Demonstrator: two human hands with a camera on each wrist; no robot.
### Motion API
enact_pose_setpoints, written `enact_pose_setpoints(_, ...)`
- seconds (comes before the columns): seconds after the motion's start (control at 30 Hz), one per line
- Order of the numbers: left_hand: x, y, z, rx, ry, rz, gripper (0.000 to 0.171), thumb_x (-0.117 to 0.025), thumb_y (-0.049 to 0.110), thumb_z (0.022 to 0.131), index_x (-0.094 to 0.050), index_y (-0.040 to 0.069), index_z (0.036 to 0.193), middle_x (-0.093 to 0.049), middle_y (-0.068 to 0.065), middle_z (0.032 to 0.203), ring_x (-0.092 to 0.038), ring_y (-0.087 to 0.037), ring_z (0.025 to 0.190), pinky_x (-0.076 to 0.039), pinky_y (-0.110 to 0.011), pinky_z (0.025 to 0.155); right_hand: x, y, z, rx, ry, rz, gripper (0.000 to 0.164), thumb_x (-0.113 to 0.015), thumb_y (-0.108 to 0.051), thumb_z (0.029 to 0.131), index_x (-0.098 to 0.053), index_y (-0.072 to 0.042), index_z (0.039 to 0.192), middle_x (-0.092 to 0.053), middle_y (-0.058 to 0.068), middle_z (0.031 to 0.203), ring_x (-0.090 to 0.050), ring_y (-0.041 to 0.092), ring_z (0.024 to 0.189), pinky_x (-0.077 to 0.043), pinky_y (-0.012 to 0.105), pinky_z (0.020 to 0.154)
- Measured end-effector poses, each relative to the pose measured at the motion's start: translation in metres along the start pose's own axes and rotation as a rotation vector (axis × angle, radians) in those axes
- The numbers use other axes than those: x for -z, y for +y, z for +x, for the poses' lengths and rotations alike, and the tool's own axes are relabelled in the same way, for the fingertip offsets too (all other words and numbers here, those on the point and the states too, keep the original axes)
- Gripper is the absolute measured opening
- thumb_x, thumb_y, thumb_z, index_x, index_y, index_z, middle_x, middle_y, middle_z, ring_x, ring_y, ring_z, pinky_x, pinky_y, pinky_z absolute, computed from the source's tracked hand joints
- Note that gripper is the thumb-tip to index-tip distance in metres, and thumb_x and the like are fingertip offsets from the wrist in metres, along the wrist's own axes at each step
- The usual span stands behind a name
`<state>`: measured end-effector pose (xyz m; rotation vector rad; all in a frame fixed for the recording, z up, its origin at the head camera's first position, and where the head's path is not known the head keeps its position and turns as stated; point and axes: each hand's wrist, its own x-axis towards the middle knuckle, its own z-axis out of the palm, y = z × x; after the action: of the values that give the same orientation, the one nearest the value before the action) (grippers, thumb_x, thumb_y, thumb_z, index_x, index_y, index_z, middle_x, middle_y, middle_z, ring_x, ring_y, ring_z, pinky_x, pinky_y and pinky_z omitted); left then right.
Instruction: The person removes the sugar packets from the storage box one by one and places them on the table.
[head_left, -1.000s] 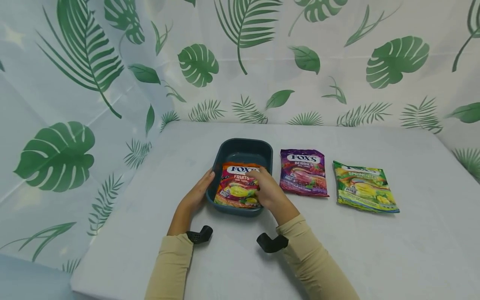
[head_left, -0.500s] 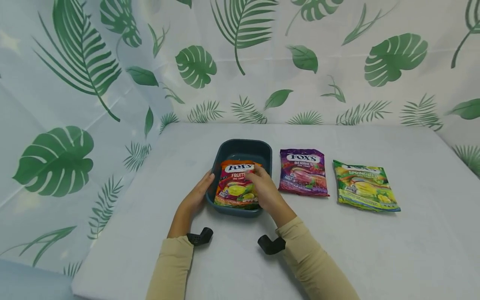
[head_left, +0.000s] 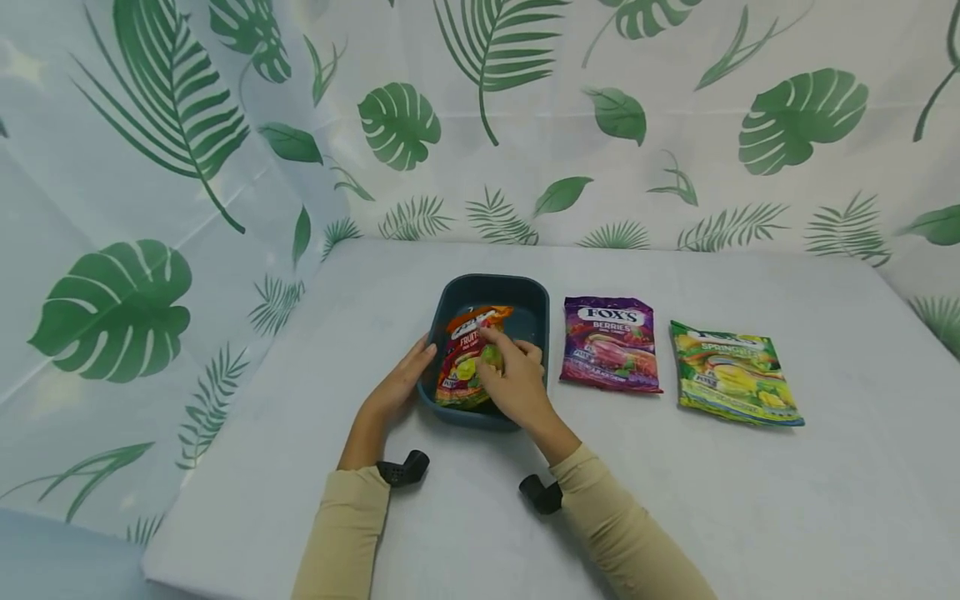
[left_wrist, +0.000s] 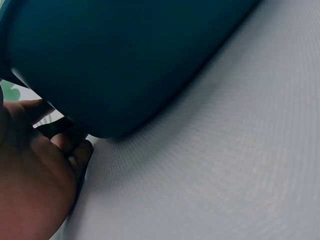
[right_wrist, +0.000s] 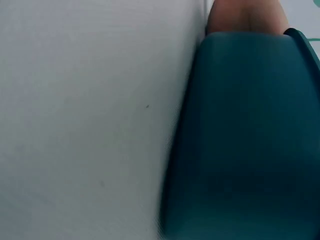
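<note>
A dark teal rectangular tub stands on the white-covered table. In it lies a red-orange Fox's Fruits candy bag, tilted and bunched toward the tub's left side. My right hand reaches over the tub's near right rim and holds the bag's right part between thumb and fingers; some of its fingertips are hidden. My left hand rests against the tub's left outer wall with fingers extended. In the left wrist view, the left hand touches the tub wall. In the right wrist view, the tub hides the bag.
Right of the tub lies a purple Fox's Berries candy bag. Farther right is a green-yellow Fox's candy bag. A leaf-printed cloth hangs behind and left of the table. Each wrist wears a black camera mount.
The Fruits candy bag has shifted left inside the tub and gone from nearly flat to tilted, its right side drawn in. My right hand moved left with it; the left hand stayed on the tub.
</note>
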<state>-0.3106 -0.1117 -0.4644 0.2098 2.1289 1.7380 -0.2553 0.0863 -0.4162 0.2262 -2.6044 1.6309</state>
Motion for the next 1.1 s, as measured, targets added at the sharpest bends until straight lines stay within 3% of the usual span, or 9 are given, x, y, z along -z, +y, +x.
enact_pose_setpoints(0.07, -0.001, 0.000, 0.000, -0.012, -0.006, -0.005, 0.063, -0.032, 0.044, 0.101, -0.011, 0.018, 0.154, -0.007, -0.010, 0.161, -0.002, -0.032, 0.149, -0.002, -0.055, 0.119, 0.000, 0.000, 0.000, 0.034, -0.022, -0.020, 0.052, -0.054, -0.016, 0.091, -0.042, -0.010, 0.142, -0.042, 0.014, 0.148, -0.021, 0.043, 0.141, -0.014, 0.065, 0.112)
enact_pose_setpoints(0.13, -0.001, 0.000, -0.001, -0.006, -0.001, -0.009, 0.063, -0.031, 0.044, 0.101, -0.011, 0.018, 0.154, -0.007, -0.010, 0.161, -0.003, -0.032, 0.149, -0.003, -0.055, 0.119, 0.003, 0.001, 0.002, -0.008, -0.075, 0.031, 0.056, -0.054, -0.015, 0.092, -0.036, -0.010, 0.145, -0.027, 0.011, 0.156, -0.018, 0.039, 0.145, -0.011, 0.061, 0.116)
enact_pose_setpoints(0.2, -0.001, 0.000, -0.002, 0.002, 0.008, -0.009, 0.063, -0.031, 0.045, 0.101, -0.011, 0.017, 0.154, -0.006, -0.010, 0.161, -0.001, -0.031, 0.149, -0.002, -0.055, 0.119, 0.007, 0.000, 0.005, -0.112, -0.121, 0.163, 0.059, -0.052, -0.015, 0.094, -0.029, -0.012, 0.148, -0.019, 0.010, 0.159, -0.023, 0.034, 0.144, -0.018, 0.055, 0.117)
enact_pose_setpoints(0.3, 0.000, 0.001, -0.002, 0.013, 0.017, -0.006, 0.063, -0.031, 0.046, 0.101, -0.010, 0.018, 0.154, -0.006, -0.008, 0.161, 0.002, -0.030, 0.149, 0.000, -0.055, 0.119, 0.013, -0.002, 0.009, -0.310, -0.149, 0.444, 0.063, -0.049, -0.014, 0.096, -0.020, -0.018, 0.152, -0.012, 0.008, 0.160, -0.024, 0.033, 0.143, -0.026, 0.052, 0.115)
enact_pose_setpoints(0.37, -0.001, 0.002, -0.001, 0.010, 0.017, -0.004, 0.064, -0.031, 0.047, 0.100, -0.010, 0.018, 0.154, -0.005, -0.008, 0.161, 0.003, -0.030, 0.149, 0.000, -0.055, 0.119, 0.016, -0.001, 0.011, -0.376, -0.162, 0.569, 0.065, -0.047, -0.012, 0.096, -0.017, -0.021, 0.153, -0.012, 0.008, 0.160, -0.030, 0.033, 0.139, -0.029, 0.051, 0.114)
enact_pose_setpoints(0.43, -0.001, 0.003, 0.000, 0.003, 0.010, 0.001, 0.064, -0.031, 0.047, 0.100, -0.011, 0.018, 0.154, -0.005, -0.008, 0.161, 0.002, -0.030, 0.149, 0.000, -0.055, 0.119, 0.019, 0.001, 0.013, -0.402, -0.194, 0.628, 0.066, -0.046, -0.012, 0.097, -0.015, -0.024, 0.153, -0.010, 0.007, 0.160, -0.031, 0.032, 0.138, -0.030, 0.050, 0.114)
enact_pose_setpoints(0.73, -0.001, 0.002, 0.000, 0.007, 0.017, 0.012, 0.063, -0.030, 0.047, 0.101, -0.011, 0.019, 0.154, -0.005, -0.008, 0.161, 0.003, -0.030, 0.149, 0.001, -0.056, 0.118, 0.022, 0.002, 0.015, -0.400, -0.291, 0.668, 0.063, -0.043, -0.014, 0.099, -0.011, -0.021, 0.154, -0.011, 0.013, 0.159, -0.029, 0.033, 0.139, -0.026, 0.048, 0.116)
enact_pose_setpoints(0.9, -0.001, 0.004, 0.000, 0.001, 0.023, 0.008, 0.063, -0.031, 0.047, 0.100, -0.011, 0.019, 0.154, -0.005, -0.008, 0.161, 0.003, -0.030, 0.149, 0.000, -0.056, 0.118, 0.022, 0.001, 0.017, -0.424, -0.248, 0.686, 0.064, -0.045, -0.014, 0.099, -0.011, -0.012, 0.153, -0.022, 0.014, 0.156, -0.035, 0.030, 0.136, -0.030, 0.044, 0.115)
enact_pose_setpoints(1.1, -0.002, 0.002, 0.001, 0.022, 0.029, 0.003, 0.063, -0.031, 0.047, 0.101, -0.012, 0.019, 0.154, -0.006, -0.007, 0.162, 0.003, -0.029, 0.149, 0.000, -0.055, 0.119, 0.018, 0.001, 0.016, -0.430, -0.164, 0.553, 0.065, -0.051, -0.001, 0.094, -0.023, -0.015, 0.151, -0.027, 0.014, 0.153, -0.041, 0.031, 0.129, -0.036, 0.044, 0.112)
